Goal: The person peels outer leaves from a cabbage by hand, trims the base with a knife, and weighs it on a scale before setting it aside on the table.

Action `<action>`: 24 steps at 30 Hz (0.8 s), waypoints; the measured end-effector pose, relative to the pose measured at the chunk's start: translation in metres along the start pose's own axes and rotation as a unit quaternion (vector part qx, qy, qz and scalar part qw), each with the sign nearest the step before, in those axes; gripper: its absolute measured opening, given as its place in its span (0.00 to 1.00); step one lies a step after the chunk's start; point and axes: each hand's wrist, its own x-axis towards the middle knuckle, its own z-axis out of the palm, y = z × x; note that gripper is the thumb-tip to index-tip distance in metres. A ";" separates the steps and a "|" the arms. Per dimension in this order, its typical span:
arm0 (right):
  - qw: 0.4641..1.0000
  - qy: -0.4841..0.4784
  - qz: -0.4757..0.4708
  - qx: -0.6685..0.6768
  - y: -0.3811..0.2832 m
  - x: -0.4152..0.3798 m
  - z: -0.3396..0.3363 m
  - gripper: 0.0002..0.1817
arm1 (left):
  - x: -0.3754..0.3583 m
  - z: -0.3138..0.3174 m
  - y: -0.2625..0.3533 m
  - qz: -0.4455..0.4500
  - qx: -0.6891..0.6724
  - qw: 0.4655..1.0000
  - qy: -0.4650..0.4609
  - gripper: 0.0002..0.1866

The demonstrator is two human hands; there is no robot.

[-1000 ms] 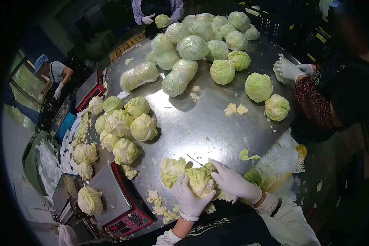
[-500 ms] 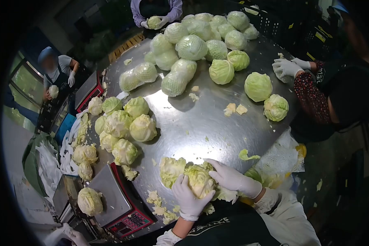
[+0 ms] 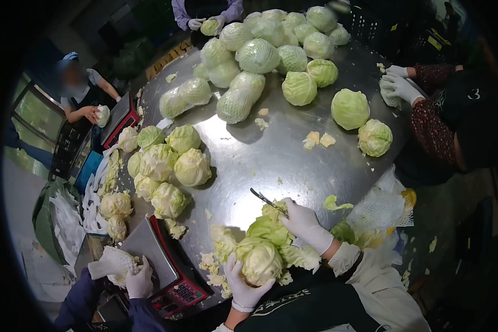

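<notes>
My left hand, in a white glove, cups a trimmed pale-green cabbage at the table's near edge, fingers curled around its lower left side. To the upper right, my right hand, also gloved, grips a thin, dark, slightly curved knife that points up and left. Its handle is mostly hidden by the fingers. Loose green outer leaves lie behind and beside the cabbage, between both hands. Another leafy piece sits to the left.
Cabbages are piled at left; net-wrapped ones heap at the back. A red-edged scale stands at lower left, where a co-worker's gloved hands hold a cabbage in white netting. Other co-workers stand left, back and right. Leaf scraps dot the metal table.
My right hand has left the cabbage and now holds a knife. The cabbage shows a smoother surface, with green leaves opened out behind it. A co-worker's hands have taken the cabbage on the near scale.
</notes>
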 end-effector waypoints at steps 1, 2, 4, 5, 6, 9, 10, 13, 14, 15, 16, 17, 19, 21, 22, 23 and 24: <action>0.998 0.061 -0.028 -0.023 -0.002 -0.007 0.001 0.38 | -0.014 -0.005 -0.003 -0.024 -0.015 0.999 0.016 0.57; 0.990 0.121 -0.057 -0.046 -0.012 -0.014 -0.005 0.40 | -0.023 -0.010 -0.005 -0.048 -0.029 0.998 0.034 0.59; 0.992 0.096 -0.071 -0.039 -0.041 -0.043 -0.029 0.41 | -0.037 -0.018 -0.008 -0.063 0.007 0.998 0.025 0.61; 0.993 0.074 -0.081 -0.033 -0.052 -0.052 -0.035 0.42 | -0.043 -0.018 -0.008 -0.108 -0.063 0.991 0.040 0.61; 0.994 0.068 -0.080 -0.033 -0.054 -0.054 -0.027 0.42 | -0.048 -0.017 -0.007 -0.154 -0.134 0.977 0.056 0.61; 0.953 0.014 -0.289 0.084 -0.059 -0.058 -0.004 0.42 | -0.028 -0.007 0.008 -0.256 -0.255 0.924 0.124 0.60; 0.953 -0.043 -0.281 0.108 -0.063 -0.052 0.000 0.40 | -0.020 -0.004 0.009 -0.294 -0.268 0.903 0.161 0.60; 0.947 -0.123 -0.254 0.154 -0.074 -0.040 -0.005 0.36 | -0.003 0.000 0.017 -0.196 -0.145 0.962 0.123 0.60; 0.946 -0.148 -0.232 0.171 -0.078 -0.036 -0.010 0.34 | -0.003 0.001 0.017 -0.060 0.012 0.996 0.062 0.59; 0.948 -0.120 -0.230 0.185 -0.077 -0.035 -0.014 0.34 | -0.007 0.007 0.014 -0.013 0.021 0.999 0.045 0.57; 0.948 -0.122 -0.229 0.184 -0.078 -0.033 -0.021 0.34 | 0.000 0.006 0.022 0.022 0.050 0.998 0.006 0.55; 0.953 -0.163 -0.232 0.104 -0.078 -0.030 -0.030 0.34 | 0.001 0.008 0.026 0.040 0.063 0.997 -0.007 0.56; 0.950 -0.209 -0.226 0.052 -0.072 -0.027 -0.034 0.32 | 0.004 0.011 0.030 0.059 0.071 0.996 -0.020 0.56; 0.960 -0.191 -0.191 0.072 -0.064 -0.023 -0.035 0.23 | 0.008 0.009 0.031 0.086 0.099 0.991 -0.033 0.57; 0.971 -0.173 -0.152 0.062 -0.065 -0.021 -0.040 0.21 | 0.005 0.008 0.026 0.086 0.097 0.991 -0.032 0.57; 0.971 -0.173 -0.152 0.060 -0.051 -0.014 -0.031 0.21 | 0.000 0.008 0.017 0.090 0.061 0.994 -0.027 0.58; 0.984 -0.101 -0.142 0.020 -0.026 0.000 -0.015 0.19 | -0.004 0.006 0.010 0.094 0.027 0.995 -0.020 0.59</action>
